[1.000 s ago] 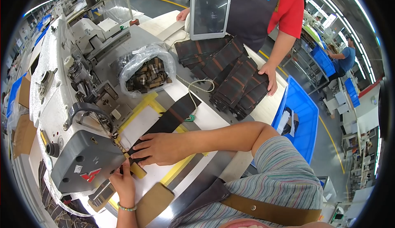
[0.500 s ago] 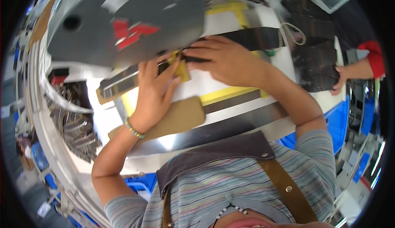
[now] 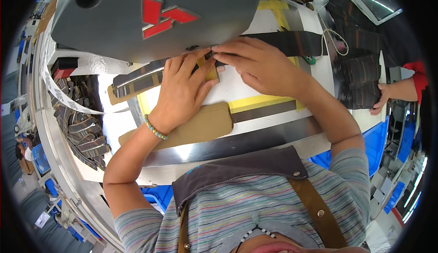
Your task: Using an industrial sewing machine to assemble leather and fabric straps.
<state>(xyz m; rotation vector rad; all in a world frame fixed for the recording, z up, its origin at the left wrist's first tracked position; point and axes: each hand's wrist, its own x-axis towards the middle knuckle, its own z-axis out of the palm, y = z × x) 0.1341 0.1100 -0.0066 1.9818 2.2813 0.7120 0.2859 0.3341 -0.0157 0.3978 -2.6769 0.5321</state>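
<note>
Under the edge of a large grey sewing machine head (image 3: 114, 29), both of my hands work close together. My left hand (image 3: 180, 88) lies with stretched fingers on a dark striped fabric strip with a zipper (image 3: 139, 82), which has tan edging. Just to its right, my right hand (image 3: 262, 66) has its thumb and fingers closed at the near end of a black fabric strip (image 3: 292, 43); the exact grip is partly hidden. A yellow piece (image 3: 211, 74) shows between the hands. Below my left hand lies a tan rounded panel (image 3: 200, 123). The needle area is hidden.
Striped fabric pieces (image 3: 84, 132) are heaped at the left. Stacked dark fabric (image 3: 358, 79) lies at the right, touched by another person's hand (image 3: 383, 98). Yellow tape (image 3: 260, 103) marks the white table. Blue bins (image 3: 376, 139) stand below its edge. A looped cord (image 3: 335, 43) lies nearby.
The view has shifted, so the machine head appears further right. My hands stay together at the machine, with their fingers slightly moved. The other person's hand remains at the dark stack.
</note>
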